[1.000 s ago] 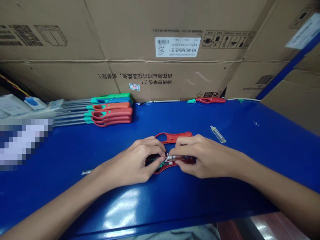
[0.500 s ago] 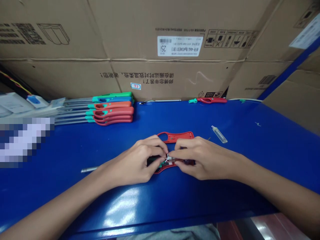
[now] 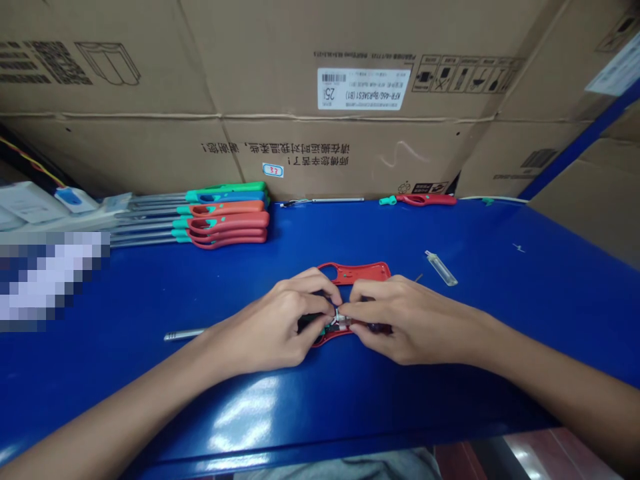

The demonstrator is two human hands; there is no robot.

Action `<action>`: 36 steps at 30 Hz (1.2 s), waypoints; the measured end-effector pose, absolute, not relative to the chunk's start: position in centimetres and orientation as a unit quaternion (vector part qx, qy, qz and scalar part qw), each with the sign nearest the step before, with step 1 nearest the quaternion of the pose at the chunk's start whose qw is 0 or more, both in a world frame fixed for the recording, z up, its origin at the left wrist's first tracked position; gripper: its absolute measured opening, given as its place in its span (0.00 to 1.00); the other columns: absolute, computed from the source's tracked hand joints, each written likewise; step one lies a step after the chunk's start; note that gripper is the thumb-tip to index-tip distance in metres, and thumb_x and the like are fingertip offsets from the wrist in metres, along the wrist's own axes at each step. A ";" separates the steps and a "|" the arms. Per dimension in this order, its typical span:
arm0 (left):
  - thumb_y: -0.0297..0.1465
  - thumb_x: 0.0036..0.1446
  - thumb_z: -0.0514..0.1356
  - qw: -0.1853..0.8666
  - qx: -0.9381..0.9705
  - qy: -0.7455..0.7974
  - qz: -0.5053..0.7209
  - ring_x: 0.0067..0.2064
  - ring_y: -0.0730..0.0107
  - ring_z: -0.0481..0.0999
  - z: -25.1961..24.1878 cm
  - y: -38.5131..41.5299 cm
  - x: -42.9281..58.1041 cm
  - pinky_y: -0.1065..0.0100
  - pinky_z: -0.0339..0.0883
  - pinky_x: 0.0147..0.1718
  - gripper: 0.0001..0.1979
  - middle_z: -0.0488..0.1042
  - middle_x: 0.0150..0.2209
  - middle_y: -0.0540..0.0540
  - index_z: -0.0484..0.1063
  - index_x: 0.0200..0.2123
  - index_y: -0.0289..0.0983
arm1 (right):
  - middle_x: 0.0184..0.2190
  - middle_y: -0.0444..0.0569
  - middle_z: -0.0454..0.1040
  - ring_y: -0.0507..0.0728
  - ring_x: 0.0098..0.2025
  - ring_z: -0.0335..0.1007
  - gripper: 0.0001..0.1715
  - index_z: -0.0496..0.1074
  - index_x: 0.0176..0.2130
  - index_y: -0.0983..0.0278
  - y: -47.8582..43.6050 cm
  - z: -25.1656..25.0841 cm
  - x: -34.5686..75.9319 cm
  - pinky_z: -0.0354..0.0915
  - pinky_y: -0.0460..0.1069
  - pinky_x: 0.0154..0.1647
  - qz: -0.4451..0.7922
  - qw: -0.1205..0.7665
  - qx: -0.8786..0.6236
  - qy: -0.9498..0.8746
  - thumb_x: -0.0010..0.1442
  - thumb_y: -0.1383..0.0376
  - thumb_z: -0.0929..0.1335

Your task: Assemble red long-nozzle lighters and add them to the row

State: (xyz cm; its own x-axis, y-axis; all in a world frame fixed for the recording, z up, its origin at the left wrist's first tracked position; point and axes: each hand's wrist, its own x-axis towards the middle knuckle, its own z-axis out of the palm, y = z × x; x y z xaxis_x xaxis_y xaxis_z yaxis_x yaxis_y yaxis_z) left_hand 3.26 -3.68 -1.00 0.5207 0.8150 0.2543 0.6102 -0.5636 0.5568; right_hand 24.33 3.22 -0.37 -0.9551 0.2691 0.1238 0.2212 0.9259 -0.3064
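Red half-shell: lies open on the desk beneath both grips, its lower edge (image 3: 327, 340) showing below the fingertips.
Clear part: a small see-through piece (image 3: 344, 321), set lengthwise over the half-shell, between the two grips.
Right grip: the right hand (image 3: 400, 317) grasps the clear part between thumb and forefinger.
Left grip: the left hand (image 3: 287, 323) has thumb and fingers curled in at a tiny white piece (image 3: 337, 315), just beside the clear part; whether it is pinched I cannot tell.
Other red half: a matching half-shell (image 3: 363, 273) with a finger hole, just beyond the grips.
Metal tube: its tip (image 3: 183, 335) pokes out left of the left grip, past the wrist.
Clear tube: a loose one (image 3: 442, 269) lies beyond the right grip, to its right.
Lighter stack: coloured lighters (image 3: 240, 220), far left beyond the left grip.
Back edge: a thin rod (image 3: 337, 200) and a red handle (image 3: 430, 200), well beyond both grips.
Backdrop: cardboard (image 3: 270, 73) with a white label (image 3: 363, 89), behind everything.
Desk: glossy blue (image 3: 360, 407), under both grips.
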 end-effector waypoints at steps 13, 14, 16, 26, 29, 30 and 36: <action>0.32 0.55 0.61 0.184 0.829 0.491 0.197 0.40 0.64 0.73 -0.2 -3.6 2.7 0.63 0.67 0.40 0.09 0.75 0.38 0.47 0.72 0.40 0.36 | 0.32 0.45 0.74 0.51 0.32 0.66 0.10 0.76 0.41 0.65 3.9 0.5 24.4 0.58 0.48 0.34 0.189 0.082 -0.158 -0.966 0.60 0.69 0.66; 0.34 0.53 0.62 0.182 0.827 0.498 0.187 0.40 0.64 0.73 -0.1 -3.7 2.7 0.63 0.66 0.41 0.11 0.75 0.38 0.47 0.71 0.40 0.36 | 0.32 0.45 0.74 0.51 0.32 0.66 0.09 0.75 0.40 0.66 3.9 0.5 24.4 0.59 0.48 0.34 0.188 0.082 -0.162 -0.965 0.60 0.69 0.66; 0.36 0.52 0.63 0.181 0.828 0.504 0.166 0.42 0.62 0.73 0.0 -3.7 2.7 0.62 0.66 0.42 0.14 0.74 0.39 0.47 0.70 0.40 0.36 | 0.32 0.45 0.73 0.51 0.31 0.66 0.08 0.75 0.39 0.66 4.0 0.6 24.5 0.59 0.48 0.34 0.188 0.081 -0.165 -0.965 0.59 0.69 0.66; 0.34 0.54 0.61 0.183 0.837 0.494 0.149 0.40 0.64 0.72 -0.8 -3.6 2.9 0.64 0.65 0.39 0.08 0.73 0.36 0.49 0.71 0.37 0.37 | 0.32 0.45 0.72 0.51 0.29 0.64 0.09 0.77 0.37 0.65 4.0 0.7 24.7 0.58 0.48 0.31 0.193 0.057 -0.162 -0.966 0.56 0.70 0.67; 0.33 0.54 0.60 0.182 0.837 0.494 0.149 0.39 0.64 0.72 -0.8 -3.5 2.9 0.65 0.65 0.39 0.08 0.73 0.36 0.48 0.71 0.37 0.37 | 0.34 0.47 0.72 0.51 0.30 0.65 0.11 0.78 0.37 0.65 4.0 0.7 24.6 0.58 0.48 0.32 0.191 0.057 -0.161 -0.967 0.57 0.71 0.66; 0.33 0.54 0.60 0.180 0.837 0.495 0.149 0.39 0.64 0.72 -0.8 -3.5 2.9 0.65 0.65 0.38 0.08 0.73 0.36 0.47 0.71 0.37 0.37 | 0.34 0.47 0.73 0.51 0.30 0.65 0.11 0.78 0.38 0.64 4.0 0.7 24.6 0.59 0.48 0.32 0.190 0.055 -0.161 -0.967 0.58 0.71 0.66; 0.32 0.54 0.60 0.177 0.840 0.491 0.148 0.40 0.63 0.72 -0.6 -3.7 3.0 0.63 0.66 0.40 0.08 0.73 0.37 0.46 0.72 0.38 0.36 | 0.35 0.48 0.73 0.53 0.31 0.66 0.12 0.78 0.38 0.63 3.9 0.6 24.6 0.59 0.49 0.33 0.179 0.039 -0.171 -0.968 0.59 0.70 0.65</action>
State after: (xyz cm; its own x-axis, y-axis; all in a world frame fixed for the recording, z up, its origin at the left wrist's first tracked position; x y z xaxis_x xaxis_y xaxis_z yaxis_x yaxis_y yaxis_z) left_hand 3.03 -3.67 -0.62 0.4744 0.8771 0.0751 0.7726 -0.4558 0.4421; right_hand 24.55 3.90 0.56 -0.9384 0.3452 0.0151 0.3171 0.8777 -0.3594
